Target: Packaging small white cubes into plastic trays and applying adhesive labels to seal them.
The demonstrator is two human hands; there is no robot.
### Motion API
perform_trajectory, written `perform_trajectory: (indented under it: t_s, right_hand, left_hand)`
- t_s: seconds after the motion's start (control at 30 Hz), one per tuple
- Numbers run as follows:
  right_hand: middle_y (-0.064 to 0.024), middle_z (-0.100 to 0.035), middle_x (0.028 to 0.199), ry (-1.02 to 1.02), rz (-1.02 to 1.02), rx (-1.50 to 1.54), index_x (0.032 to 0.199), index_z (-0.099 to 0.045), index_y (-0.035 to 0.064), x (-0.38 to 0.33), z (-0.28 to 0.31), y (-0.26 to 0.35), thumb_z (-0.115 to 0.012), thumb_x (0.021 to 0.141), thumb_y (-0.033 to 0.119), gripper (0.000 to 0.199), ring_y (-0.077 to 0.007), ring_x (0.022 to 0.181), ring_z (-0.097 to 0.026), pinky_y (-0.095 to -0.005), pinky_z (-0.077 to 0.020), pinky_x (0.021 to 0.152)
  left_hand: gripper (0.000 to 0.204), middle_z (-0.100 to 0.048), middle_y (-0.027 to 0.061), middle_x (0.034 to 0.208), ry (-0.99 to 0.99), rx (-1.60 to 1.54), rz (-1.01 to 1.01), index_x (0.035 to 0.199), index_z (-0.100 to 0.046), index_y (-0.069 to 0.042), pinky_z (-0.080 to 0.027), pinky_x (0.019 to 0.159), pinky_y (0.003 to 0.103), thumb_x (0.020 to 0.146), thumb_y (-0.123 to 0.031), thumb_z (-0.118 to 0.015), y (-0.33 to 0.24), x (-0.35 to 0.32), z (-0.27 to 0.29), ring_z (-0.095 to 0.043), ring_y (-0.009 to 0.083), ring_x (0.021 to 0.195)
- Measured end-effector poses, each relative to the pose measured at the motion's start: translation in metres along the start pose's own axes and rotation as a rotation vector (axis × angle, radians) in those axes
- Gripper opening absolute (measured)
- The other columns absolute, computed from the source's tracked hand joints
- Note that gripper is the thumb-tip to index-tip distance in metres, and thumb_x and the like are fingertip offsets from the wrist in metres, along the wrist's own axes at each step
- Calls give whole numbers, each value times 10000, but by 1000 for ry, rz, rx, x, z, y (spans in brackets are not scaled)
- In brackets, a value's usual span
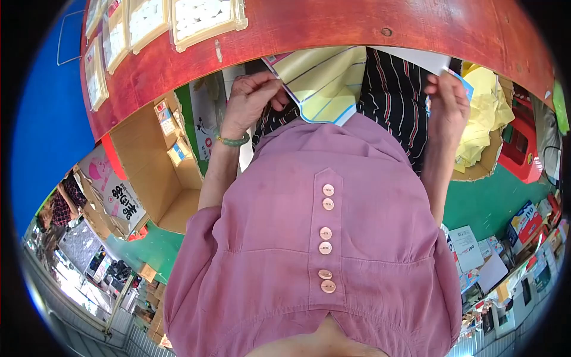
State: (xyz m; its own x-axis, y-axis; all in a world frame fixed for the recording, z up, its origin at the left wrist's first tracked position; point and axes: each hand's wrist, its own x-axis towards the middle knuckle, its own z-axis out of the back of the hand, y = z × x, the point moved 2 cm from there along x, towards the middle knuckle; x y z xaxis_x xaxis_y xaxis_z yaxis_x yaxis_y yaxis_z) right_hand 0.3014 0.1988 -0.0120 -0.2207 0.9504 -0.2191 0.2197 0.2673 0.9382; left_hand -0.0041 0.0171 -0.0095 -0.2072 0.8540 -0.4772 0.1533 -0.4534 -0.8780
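The left hand (pixel 254 98) pinches the yellow sheet (pixel 321 77); the lap (pixel 389 89) between both hands maybe props it. The right hand (pixel 449 98) pinches white paper (pixel 416 58).

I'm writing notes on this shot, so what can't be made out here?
- Yellow striped sheet: head view; its far end is hidden under the red table.
- Left hand: head view; bent fingers hide whether it grips the sheet.
- Right hand: head view; it partly covers something blue.
- Rightmost plastic box: cut off by the head view's top edge.
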Motion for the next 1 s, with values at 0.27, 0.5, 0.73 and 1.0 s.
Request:
perform_trajectory:
  t_s: [0.27,0.5,0.73,1.0]
  right_hand:
    - [-145,-634,932,15,241,143,995,-607,-44,-15,65,89,-529,921,73,159,-199,850,-584,-341,-439,817]
    - [-92,-624,851,307,336,-421,876,-631,-32,-56,-48,112,-580,803,-106,116,-138,764,-579,-255,-470,682]
    - [-115,-602,755,725,511,-743,823,-604,-16,-67,-146,100,-653,711,-86,141,-216,650,-582,-302,-463,593]
    - [-87,-557,725,963,524,-647,818,-596,24,-69,-160,88,-760,685,96,223,-244,658,-568,-336,-461,585]
  left_hand:
    - [174,-649,51,666,-281,311,127,870,-671,-3,-456,519,226,897,-159,-597,-6,3,4,-587,95,556]
    - [141,-671,68,748,-4,58,-140,899,-671,34,-498,605,221,903,-84,-594,-102,-58,-35,-616,87,646]
    - [294,-662,47,760,154,-108,-104,904,-651,40,-487,669,207,940,-244,-584,-119,-60,-58,-615,72,719]
    - [257,-626,32,675,30,96,-137,780,-634,39,-450,554,200,938,-153,-568,-120,-81,-46,-585,52,629]
